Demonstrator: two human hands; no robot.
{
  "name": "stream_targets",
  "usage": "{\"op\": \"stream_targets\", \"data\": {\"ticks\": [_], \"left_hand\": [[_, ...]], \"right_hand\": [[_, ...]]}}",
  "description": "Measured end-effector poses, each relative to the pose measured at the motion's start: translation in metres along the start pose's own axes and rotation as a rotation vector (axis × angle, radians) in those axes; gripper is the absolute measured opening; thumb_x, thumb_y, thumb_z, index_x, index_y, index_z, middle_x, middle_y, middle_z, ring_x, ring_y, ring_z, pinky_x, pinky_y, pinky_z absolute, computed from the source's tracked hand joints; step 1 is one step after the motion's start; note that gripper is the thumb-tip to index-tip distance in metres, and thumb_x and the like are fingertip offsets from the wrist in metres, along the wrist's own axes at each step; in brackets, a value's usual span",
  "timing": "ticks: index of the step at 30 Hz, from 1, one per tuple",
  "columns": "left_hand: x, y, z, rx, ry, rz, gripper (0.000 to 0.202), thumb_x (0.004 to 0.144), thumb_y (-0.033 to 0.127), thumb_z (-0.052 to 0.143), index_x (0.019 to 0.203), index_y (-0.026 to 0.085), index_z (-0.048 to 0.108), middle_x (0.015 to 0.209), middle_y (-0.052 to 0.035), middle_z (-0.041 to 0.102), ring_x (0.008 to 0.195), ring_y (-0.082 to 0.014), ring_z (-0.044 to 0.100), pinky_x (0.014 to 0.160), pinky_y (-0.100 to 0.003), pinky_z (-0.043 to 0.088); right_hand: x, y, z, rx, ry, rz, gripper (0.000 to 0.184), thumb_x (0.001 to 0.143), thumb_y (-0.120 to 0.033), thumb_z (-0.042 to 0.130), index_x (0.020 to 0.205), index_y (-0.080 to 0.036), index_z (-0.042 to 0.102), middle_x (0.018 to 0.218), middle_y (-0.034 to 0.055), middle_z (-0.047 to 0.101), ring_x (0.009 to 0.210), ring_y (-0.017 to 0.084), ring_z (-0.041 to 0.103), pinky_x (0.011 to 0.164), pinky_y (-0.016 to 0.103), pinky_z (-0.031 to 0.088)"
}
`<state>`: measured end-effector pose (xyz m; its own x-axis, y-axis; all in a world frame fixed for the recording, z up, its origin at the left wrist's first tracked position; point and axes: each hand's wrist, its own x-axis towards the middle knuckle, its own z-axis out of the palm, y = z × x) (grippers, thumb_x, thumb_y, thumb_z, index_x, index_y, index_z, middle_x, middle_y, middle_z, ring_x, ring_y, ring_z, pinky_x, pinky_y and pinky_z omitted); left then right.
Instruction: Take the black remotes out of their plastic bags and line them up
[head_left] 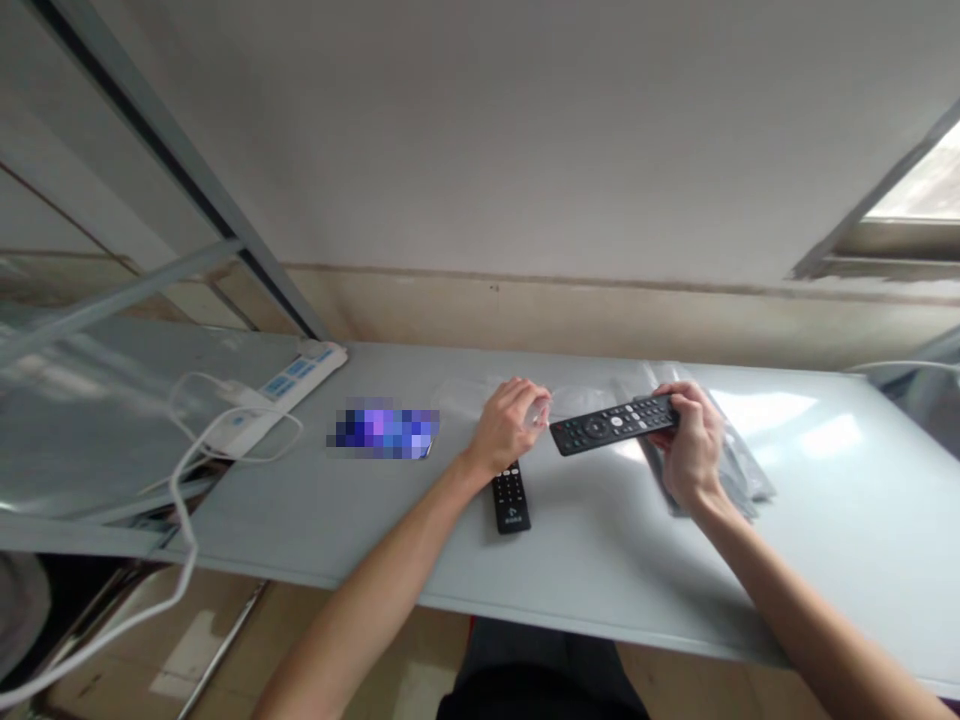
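A black remote control (pixel 613 423) is held at one end by my right hand (pixel 691 435), its button side up and its free end pointing left above the table. My left hand (pixel 512 425) is just left of that free end, fingers curled towards the thumb. Something small, pale and see-through shows between them, too unclear to name. Below my left hand a second black remote control (pixel 512 502) lies on the table, its upper part hidden by the hand. Clear plastic bags (pixel 739 462) lie flat beneath and beside my right hand.
The grey table (pixel 420 530) runs along a wall. To the left lie a phone (pixel 386 432) with a blurred screen and a white power strip (pixel 277 395) with a white cable (pixel 180 510). Thin clear plastic (pixel 581 400) lies behind my hands. A metal frame post (pixel 187 160) rises at left.
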<state>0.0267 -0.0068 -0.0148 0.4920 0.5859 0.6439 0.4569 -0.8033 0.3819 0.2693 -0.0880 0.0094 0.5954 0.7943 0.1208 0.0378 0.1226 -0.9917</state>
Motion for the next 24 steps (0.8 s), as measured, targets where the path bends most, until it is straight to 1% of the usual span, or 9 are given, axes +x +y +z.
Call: {"op": "stream_targets", "data": {"ticks": [2, 5, 9, 14, 16, 19, 21, 22, 24], "left_hand": [[0.0, 0.002, 0.001, -0.005, -0.026, -0.025, 0.01, 0.1, 0.012, 0.058, 0.098, 0.021, 0.061, 0.099, -0.005, 0.072, 0.099, -0.0224, 0.067, 0.094, -0.037, 0.052], [0.0, 0.006, 0.002, 0.026, -0.091, -0.026, 0.012, 0.096, 0.011, 0.061, 0.095, 0.022, 0.058, 0.098, -0.0049, 0.071, 0.099, -0.0237, 0.066, 0.093, -0.039, 0.052], [-0.001, 0.01, 0.003, 0.075, -0.15, 0.021, 0.014, 0.093, 0.014, 0.066, 0.102, 0.022, 0.058, 0.102, -0.0056, 0.072, 0.102, -0.0261, 0.066, 0.094, -0.041, 0.051], [0.0, 0.015, 0.001, 0.166, -0.201, 0.033, 0.019, 0.092, 0.009, 0.062, 0.107, 0.02, 0.058, 0.105, -0.0072, 0.072, 0.105, -0.0268, 0.067, 0.093, -0.04, 0.051], [0.001, 0.019, -0.001, 0.234, -0.234, 0.061, 0.019, 0.093, 0.008, 0.06, 0.107, 0.019, 0.059, 0.107, -0.0088, 0.072, 0.105, -0.0282, 0.066, 0.091, -0.041, 0.051], [0.003, 0.031, -0.001, 0.326, -0.291, 0.166, 0.012, 0.098, 0.009, 0.054, 0.105, 0.016, 0.06, 0.107, -0.0117, 0.071, 0.106, -0.0301, 0.065, 0.091, -0.043, 0.05], [0.003, 0.04, 0.001, 0.334, -0.329, 0.247, 0.014, 0.103, 0.011, 0.048, 0.108, 0.015, 0.061, 0.106, -0.0123, 0.07, 0.108, -0.0296, 0.065, 0.094, -0.042, 0.05], [0.003, 0.044, 0.003, 0.323, -0.343, 0.271, 0.017, 0.105, 0.013, 0.047, 0.113, 0.014, 0.062, 0.107, -0.0122, 0.069, 0.108, -0.0289, 0.065, 0.095, -0.042, 0.051], [0.002, 0.049, 0.004, 0.288, -0.357, 0.278, 0.027, 0.107, 0.018, 0.049, 0.132, 0.014, 0.057, 0.116, -0.0123, 0.069, 0.114, -0.0282, 0.065, 0.103, -0.042, 0.05]], "right_hand": [[-0.005, 0.009, 0.001, -0.013, 0.008, -0.006, 0.017, 0.09, -0.039, 0.056, 0.089, -0.025, 0.065, 0.069, -0.0031, 0.046, 0.055, 0.014, 0.04, 0.041, 0.022, 0.035], [-0.008, 0.017, -0.004, -0.037, 0.03, -0.027, 0.018, 0.094, -0.04, 0.056, 0.093, -0.024, 0.065, 0.071, -0.0011, 0.049, 0.057, 0.015, 0.044, 0.044, 0.026, 0.037], [-0.01, 0.018, -0.009, -0.083, 0.04, -0.119, 0.021, 0.101, -0.041, 0.053, 0.097, -0.023, 0.063, 0.068, -0.002, 0.047, 0.053, 0.015, 0.043, 0.045, 0.029, 0.038], [-0.029, 0.016, 0.001, -0.177, 0.051, -0.252, 0.02, 0.105, -0.043, 0.055, 0.103, -0.024, 0.061, 0.073, -0.0014, 0.055, 0.054, 0.016, 0.053, 0.047, 0.029, 0.045], [-0.043, 0.018, 0.007, -0.199, -0.019, -0.29, 0.018, 0.105, -0.043, 0.058, 0.106, -0.025, 0.059, 0.073, -0.0018, 0.057, 0.057, 0.015, 0.055, 0.05, 0.029, 0.047], [-0.062, 0.025, 0.017, -0.237, -0.219, -0.285, 0.02, 0.103, -0.042, 0.065, 0.11, -0.026, 0.055, 0.082, 0.0003, 0.064, 0.064, 0.015, 0.061, 0.054, 0.027, 0.049], [-0.07, 0.029, 0.023, -0.236, -0.336, -0.271, 0.024, 0.1, -0.041, 0.068, 0.111, -0.026, 0.053, 0.092, 0.0026, 0.069, 0.07, 0.016, 0.064, 0.057, 0.027, 0.051], [-0.071, 0.03, 0.024, -0.217, -0.361, -0.27, 0.026, 0.1, -0.041, 0.07, 0.111, -0.027, 0.051, 0.094, 0.0029, 0.071, 0.071, 0.016, 0.065, 0.058, 0.028, 0.052], [-0.068, 0.03, 0.024, -0.158, -0.344, -0.26, 0.029, 0.098, -0.04, 0.071, 0.111, -0.027, 0.049, 0.091, 0.0014, 0.071, 0.07, 0.015, 0.065, 0.061, 0.028, 0.054]]}}
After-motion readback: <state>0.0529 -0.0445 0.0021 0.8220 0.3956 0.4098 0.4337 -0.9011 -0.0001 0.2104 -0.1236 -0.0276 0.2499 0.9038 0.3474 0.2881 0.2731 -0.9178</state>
